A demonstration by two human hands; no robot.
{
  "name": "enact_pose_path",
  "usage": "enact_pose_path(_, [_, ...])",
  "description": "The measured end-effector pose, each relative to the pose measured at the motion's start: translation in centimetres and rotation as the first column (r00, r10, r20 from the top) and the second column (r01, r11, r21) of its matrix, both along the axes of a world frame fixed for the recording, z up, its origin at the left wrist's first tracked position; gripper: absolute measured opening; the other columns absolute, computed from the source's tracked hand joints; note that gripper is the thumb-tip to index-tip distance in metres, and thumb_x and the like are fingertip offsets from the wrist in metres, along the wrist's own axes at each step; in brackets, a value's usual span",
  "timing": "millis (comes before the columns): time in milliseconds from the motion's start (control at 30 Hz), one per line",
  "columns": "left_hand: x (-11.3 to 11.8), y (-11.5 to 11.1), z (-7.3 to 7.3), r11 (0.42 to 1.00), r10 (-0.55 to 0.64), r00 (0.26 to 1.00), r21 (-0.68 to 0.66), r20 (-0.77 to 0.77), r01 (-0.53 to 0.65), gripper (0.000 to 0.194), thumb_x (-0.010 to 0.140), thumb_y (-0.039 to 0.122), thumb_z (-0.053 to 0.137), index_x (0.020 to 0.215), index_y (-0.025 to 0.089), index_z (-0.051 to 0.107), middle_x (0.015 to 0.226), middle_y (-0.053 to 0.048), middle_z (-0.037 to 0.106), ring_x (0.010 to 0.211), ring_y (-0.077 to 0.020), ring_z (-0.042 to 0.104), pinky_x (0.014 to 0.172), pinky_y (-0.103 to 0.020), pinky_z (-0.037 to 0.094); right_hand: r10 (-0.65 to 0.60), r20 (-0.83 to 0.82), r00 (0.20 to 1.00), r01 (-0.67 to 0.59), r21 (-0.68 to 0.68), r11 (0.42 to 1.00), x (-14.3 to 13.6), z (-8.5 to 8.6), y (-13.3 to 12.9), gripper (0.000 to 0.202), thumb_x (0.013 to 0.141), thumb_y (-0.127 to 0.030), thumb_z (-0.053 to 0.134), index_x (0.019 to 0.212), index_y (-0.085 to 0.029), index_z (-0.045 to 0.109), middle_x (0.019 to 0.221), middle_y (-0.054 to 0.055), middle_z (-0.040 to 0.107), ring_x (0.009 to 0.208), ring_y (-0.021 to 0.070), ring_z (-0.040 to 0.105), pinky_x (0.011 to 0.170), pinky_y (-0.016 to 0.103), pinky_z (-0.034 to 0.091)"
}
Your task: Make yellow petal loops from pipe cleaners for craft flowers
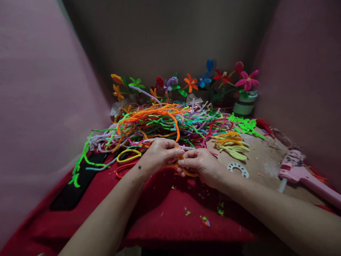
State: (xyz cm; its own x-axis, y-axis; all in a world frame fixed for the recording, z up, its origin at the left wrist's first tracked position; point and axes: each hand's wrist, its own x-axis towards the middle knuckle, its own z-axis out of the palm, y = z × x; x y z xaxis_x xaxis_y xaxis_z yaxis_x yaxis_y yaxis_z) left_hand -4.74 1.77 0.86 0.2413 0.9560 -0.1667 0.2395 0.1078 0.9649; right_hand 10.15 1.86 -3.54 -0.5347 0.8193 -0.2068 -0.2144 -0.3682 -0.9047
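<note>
Both hands meet over the front of the red cloth, pinching an orange pipe cleaner (190,174) between them. My left hand (162,153) is closed, thumb and fingertips on its upper part. Close against it, my right hand (204,163) grips the same pipe cleaner with thumb and fingers; one end curves out below the palm. Fingers partly hide how it is bent. Just behind the hands lies a big heap of pipe cleaners (160,121) in many colours. Beside my left wrist are the yellow and red loop handles (129,155) of what look like scissors or pliers.
A black phone-like slab (77,188) lies at left with green pipe cleaner pieces on it. At right, cardboard (262,160) bears yellow petal shapes (231,145), a white ring-shaped piece (238,170) and a pink glue gun (306,174). Pipe-cleaner flowers (191,83) and a green container (245,103) stand behind.
</note>
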Motion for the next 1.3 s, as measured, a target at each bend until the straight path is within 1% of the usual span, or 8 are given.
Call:
enact_pose_path(167, [0.4,-0.2,0.2,0.989,0.02,0.986,0.151,-0.167,0.006,0.016,0.066,0.028,0.062,0.06,0.013,0.06,0.053,0.002,0.054,0.049,-0.0087,0.047,0.047,-0.02,0.036,-0.021,0.005,1.0,0.021,0.026,0.999,-0.1,-0.5,0.2,0.021,0.058,-0.028,0.074,0.053,-0.013,0.059,0.045,-0.001,0.056,0.037,0.0057,0.041,0.041,0.021,0.027])
enact_pose_path(367, [0.9,-0.1,-0.8,0.818,0.232,0.837,0.565,-0.495,0.107,0.014,0.072,0.024,0.057,0.063,0.016,0.065,0.063,-0.003,0.064,0.06,-0.0129,0.055,0.061,-0.024,0.039,-0.06,0.007,0.998,0.06,0.015,0.998,0.0,-0.6,0.2,0.019,0.057,-0.024,0.072,0.054,-0.015,0.056,0.044,-0.002,0.053,0.037,0.0066,0.04,0.042,0.022,0.026])
enact_pose_path(500, [0.2,0.0,-0.5,0.888,0.178,0.931,0.459,-0.319,-0.012,0.02,0.074,0.034,0.057,0.075,0.016,0.066,0.071,-0.003,0.066,0.063,-0.0133,0.056,0.06,-0.023,0.041,-0.124,0.011,0.992,0.123,0.041,0.992,0.3,0.4,0.2,0.023,0.058,-0.027,0.072,0.053,-0.015,0.053,0.043,-0.002,0.054,0.037,0.0063,0.04,0.041,0.022,0.024])
enact_pose_path(667, [-0.7,-0.7,-0.1,0.955,-0.009,0.956,0.282,-0.295,0.096,0.02,0.074,0.033,0.059,0.069,0.014,0.064,0.061,0.0,0.059,0.055,-0.011,0.05,0.053,-0.021,0.038,-0.199,0.028,0.98,0.195,0.1,0.976,0.5,0.7,0.6,0.026,0.059,-0.033,0.072,0.054,-0.014,0.055,0.048,-0.001,0.057,0.039,0.0065,0.04,0.042,0.022,0.025])
enact_pose_path(867, [0.3,-2.1,-1.3,0.722,0.211,0.806,0.644,-0.552,0.252,0.021,0.081,0.025,0.05,0.065,0.017,0.061,0.061,-0.001,0.058,0.056,-0.0107,0.047,0.057,-0.023,0.034,-0.269,0.024,0.963,0.264,0.125,0.956,0.3,0.0,0.8,0.029,0.059,-0.035,0.072,0.053,-0.015,0.052,0.045,-0.003,0.052,0.041,0.0071,0.039,0.045,0.023,0.025])
enact_pose_path(933, [0.4,-2.1,-1.4,0.698,0.27,0.802,0.682,-0.532,0.217,0.019,0.08,0.026,0.051,0.066,0.017,0.06,0.064,-0.002,0.058,0.059,-0.0116,0.049,0.058,-0.024,0.034,-0.282,0.016,0.959,0.276,0.146,0.95,0.3,-0.1,0.8,0.028,0.06,-0.034,0.072,0.053,-0.015,0.052,0.046,-0.004,0.051,0.042,0.0069,0.039,0.046,0.024,0.026])
enact_pose_path(1100, [-0.1,-1.3,-1.1,0.924,0.204,0.975,0.346,-0.086,-0.163,0.018,0.072,0.034,0.064,0.073,0.016,0.058,0.065,0.001,0.056,0.051,-0.0079,0.045,0.047,-0.02,0.034,-0.27,-0.111,0.956,0.278,0.062,0.959,0.4,0.0,1.1,0.023,0.06,-0.032,0.074,0.061,-0.015,0.058,0.052,-0.005,0.051,0.047,0.0067,0.039,0.049,0.024,0.027])
enact_pose_path(1300, [0.9,-1.0,-2.2,0.996,0.084,0.954,-0.045,0.289,-0.074,0.026,0.069,0.031,0.069,0.085,0.014,0.058,0.055,0.006,0.048,0.038,-0.0015,0.031,0.036,-0.015,0.02,-0.267,-0.212,0.94,0.258,-0.072,0.964,0.1,0.5,0.9,0.022,0.052,-0.026,0.077,0.059,-0.014,0.06,0.052,-0.005,0.05,0.047,0.006,0.039,0.049,0.023,0.028])
